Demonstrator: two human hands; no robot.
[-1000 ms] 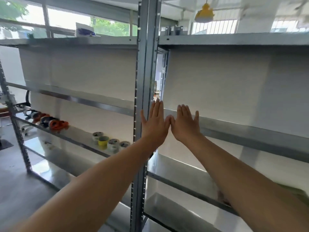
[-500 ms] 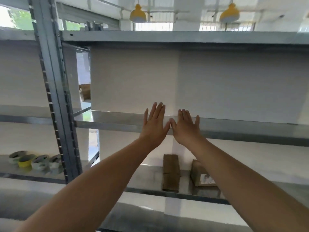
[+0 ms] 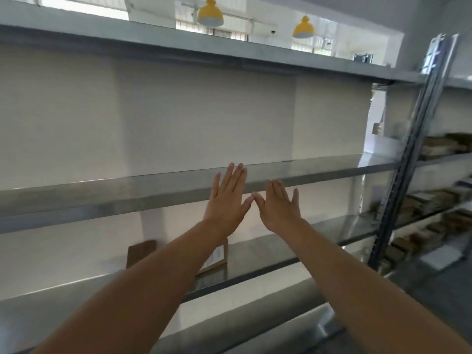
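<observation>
Both my arms reach straight out in front of a grey metal shelf unit (image 3: 153, 192). My left hand (image 3: 226, 200) is held up with straight fingers, its back toward me. Beside it my right hand (image 3: 279, 204) is raised the same way, fingers spread a little. The two thumb tips nearly meet. Neither hand holds anything, and I cannot tell whether they touch the shelf edge.
Two brown cardboard boxes (image 3: 141, 251) stand on the lower shelf, partly hidden by my left forearm. A perforated steel upright (image 3: 408, 154) rises at the right, with stacks of brown packets (image 3: 439, 146) on shelves beyond it. Yellow lamps (image 3: 210, 14) hang overhead.
The view has swung right along the shelves: the left upright and tape rolls are gone, and a right upright with stacked packets has appeared. My hands keep the same raised pose.
</observation>
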